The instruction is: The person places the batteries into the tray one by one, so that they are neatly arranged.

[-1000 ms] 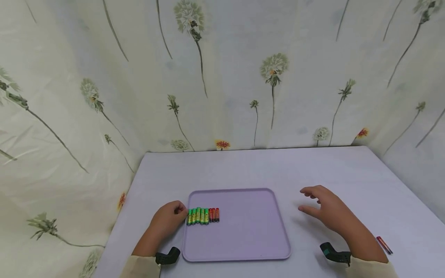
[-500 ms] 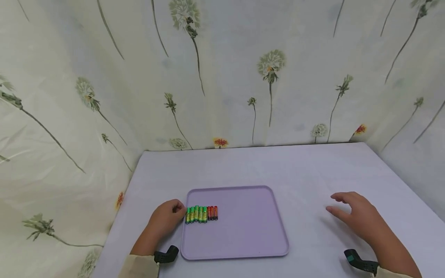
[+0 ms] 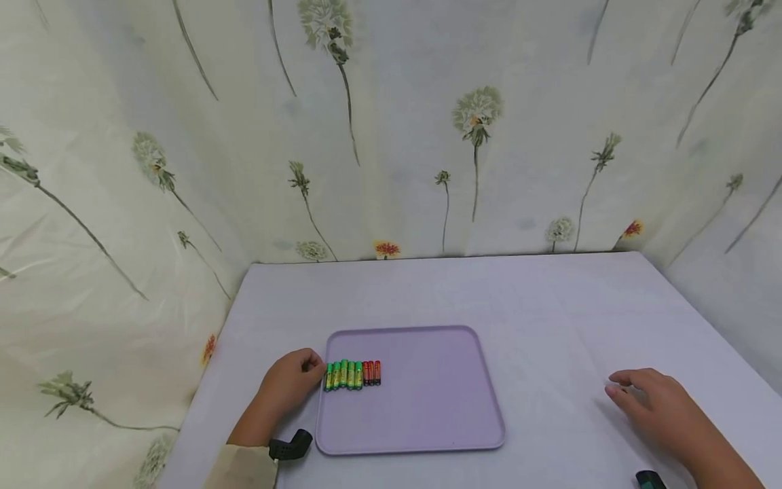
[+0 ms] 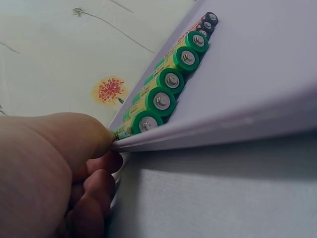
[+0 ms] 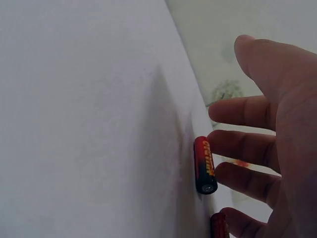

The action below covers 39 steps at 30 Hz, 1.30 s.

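Observation:
A row of several green-and-yellow batteries (image 3: 343, 375) lies side by side at the left of the purple tray (image 3: 434, 407). Three thinner red-and-black batteries (image 3: 370, 373) continue the row to the right. My left hand (image 3: 286, 384) grips the tray's left rim beside the endmost green battery; in the left wrist view its thumb is on top and curled fingers are below. Over the table at the right, my right hand (image 3: 662, 414) holds nothing, its fingers loosely bent. The right wrist view shows a red-and-black battery (image 5: 204, 163) beyond its fingers and part of a second red battery (image 5: 219, 227).
The tray rests on a table with a white cloth (image 3: 550, 305). Behind and to the left hangs a flower-patterned curtain (image 3: 403, 136). A black wrist device (image 3: 292, 446) sits on the left wrist, close to the tray's front left corner.
My right hand has moved right and toward the near edge, away from the tray. The left hand stays at the tray rim, and the battery row keeps its arrangement.

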Available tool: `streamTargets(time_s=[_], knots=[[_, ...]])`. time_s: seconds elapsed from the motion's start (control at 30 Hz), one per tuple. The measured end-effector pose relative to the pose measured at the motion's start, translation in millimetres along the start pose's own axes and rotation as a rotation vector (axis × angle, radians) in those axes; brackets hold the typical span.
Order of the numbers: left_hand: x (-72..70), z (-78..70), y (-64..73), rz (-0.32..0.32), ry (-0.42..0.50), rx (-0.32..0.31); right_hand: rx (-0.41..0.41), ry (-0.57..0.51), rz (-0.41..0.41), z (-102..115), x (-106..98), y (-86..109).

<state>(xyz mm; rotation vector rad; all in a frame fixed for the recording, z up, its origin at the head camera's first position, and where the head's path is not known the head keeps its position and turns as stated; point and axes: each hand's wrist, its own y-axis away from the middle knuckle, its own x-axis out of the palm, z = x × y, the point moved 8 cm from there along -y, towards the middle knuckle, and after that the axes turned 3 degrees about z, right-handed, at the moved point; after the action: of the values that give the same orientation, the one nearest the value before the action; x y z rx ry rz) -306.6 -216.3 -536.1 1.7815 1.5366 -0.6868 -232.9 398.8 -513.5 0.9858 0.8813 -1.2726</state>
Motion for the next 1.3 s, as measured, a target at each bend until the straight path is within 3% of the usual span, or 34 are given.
streamTargets(time_s=[0.23,0.33,0.87,1.17,1.3], knots=[[0.9,0.2,-0.8,0.003,-0.003,-0.004,-0.1,0.02,-0.073,1.4,3.7,12.6],[0.0,0.1,0.2,0.001,-0.004,-0.005,-0.103,0.036,-0.083,-3.6,2.6,15.8],[1.9,1.2,-0.1,0.007,-0.02,-0.01,0.08,0.098,0.128,-41.6,10.2,24.8],[0.2,1.9,-0.8,0.007,-0.018,-0.009,-0.052,0.113,0.125,-38.6,3.2,31.1],[1.3,2.3,-1.5,0.009,-0.016,-0.005,-0.114,0.157,0.063,-37.7,-0.5,33.8]])
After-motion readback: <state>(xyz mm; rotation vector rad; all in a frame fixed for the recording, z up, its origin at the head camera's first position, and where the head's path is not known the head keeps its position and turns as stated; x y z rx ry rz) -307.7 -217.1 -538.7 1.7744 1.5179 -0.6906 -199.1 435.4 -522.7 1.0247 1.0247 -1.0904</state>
